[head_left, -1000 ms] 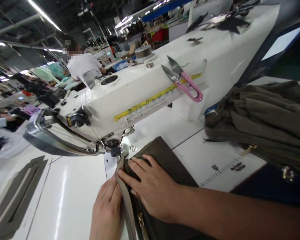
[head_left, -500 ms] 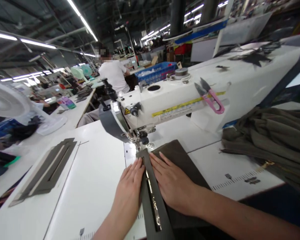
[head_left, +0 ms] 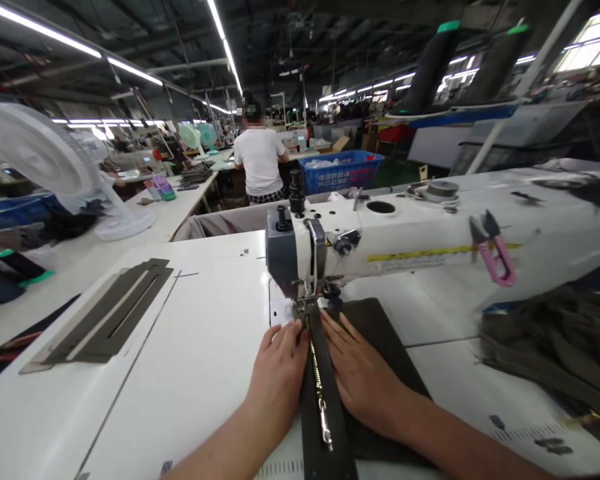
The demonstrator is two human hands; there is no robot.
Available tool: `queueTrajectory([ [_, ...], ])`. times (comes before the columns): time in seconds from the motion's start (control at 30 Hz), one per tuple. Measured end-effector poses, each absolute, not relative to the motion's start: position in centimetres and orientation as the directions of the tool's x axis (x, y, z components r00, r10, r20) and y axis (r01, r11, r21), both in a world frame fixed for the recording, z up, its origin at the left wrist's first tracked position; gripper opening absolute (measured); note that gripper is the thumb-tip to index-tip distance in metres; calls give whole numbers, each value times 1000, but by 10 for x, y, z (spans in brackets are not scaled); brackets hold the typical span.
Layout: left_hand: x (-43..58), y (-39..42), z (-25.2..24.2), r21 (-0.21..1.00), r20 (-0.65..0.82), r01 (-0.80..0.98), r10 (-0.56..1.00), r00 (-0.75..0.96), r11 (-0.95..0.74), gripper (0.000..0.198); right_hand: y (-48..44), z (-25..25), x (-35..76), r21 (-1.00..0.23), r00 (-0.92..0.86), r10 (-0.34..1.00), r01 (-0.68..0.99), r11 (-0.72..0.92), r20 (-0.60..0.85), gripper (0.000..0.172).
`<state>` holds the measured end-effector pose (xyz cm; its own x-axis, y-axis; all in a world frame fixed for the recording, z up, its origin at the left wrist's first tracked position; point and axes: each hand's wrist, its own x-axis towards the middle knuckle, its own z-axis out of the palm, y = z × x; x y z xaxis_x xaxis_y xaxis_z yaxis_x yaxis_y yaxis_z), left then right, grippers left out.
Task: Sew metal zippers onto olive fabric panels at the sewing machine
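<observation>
A dark olive fabric strip (head_left: 307,427) with a gold-toothed zipper (head_left: 317,367) in its long slot runs up to the presser foot (head_left: 304,303) of a white sewing machine (head_left: 410,233). My left hand (head_left: 280,367) lies along the strip's left edge, fingertips close to the foot. On the other side, my right hand (head_left: 360,373) rests flat with fingers stretched, pressing the strip's right edge and a wider dark fabric panel (head_left: 385,340) beneath. The zipper's metal pull lies toward the near end of the slot. The needle tip is too small to make out.
Slotted fabric pieces (head_left: 115,313) lie stacked on the left. Pink thread snips (head_left: 495,253) sit against the machine arm. Bunched olive fabric (head_left: 545,340) lies at right. A white fan (head_left: 125,207), a blue crate (head_left: 343,170) and a seated person (head_left: 261,160) are beyond.
The view has swung left and levelled, so the machine appears farther right. The strip with the zipper sits slightly farther toward the presser foot, both hands still on it.
</observation>
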<state>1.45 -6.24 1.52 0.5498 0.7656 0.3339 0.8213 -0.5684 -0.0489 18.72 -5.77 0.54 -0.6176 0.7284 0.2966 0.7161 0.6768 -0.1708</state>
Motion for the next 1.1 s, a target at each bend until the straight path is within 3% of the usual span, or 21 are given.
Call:
queueTrajectory([
  [0.47, 14, -52, 9, -110, 422, 820, 720, 551, -562, 36, -48, 10, 189, -132, -651, 715, 709, 693, 254, 59],
  [0.7, 15, -52, 13, -146, 440, 821, 708, 553, -551, 38, -49, 13, 188, -239, -608, 750, 712, 660, 260, 64],
  [0.87, 13, -51, 13, -179, 438, 803, 684, 583, -569, 38, -48, 15, 190, -317, -606, 769, 702, 638, 203, 57],
  [1.1, 15, -51, 15, -184, 447, 795, 671, 591, -578, 36, -45, 16, 192, -344, -635, 748, 671, 657, 190, 53],
])
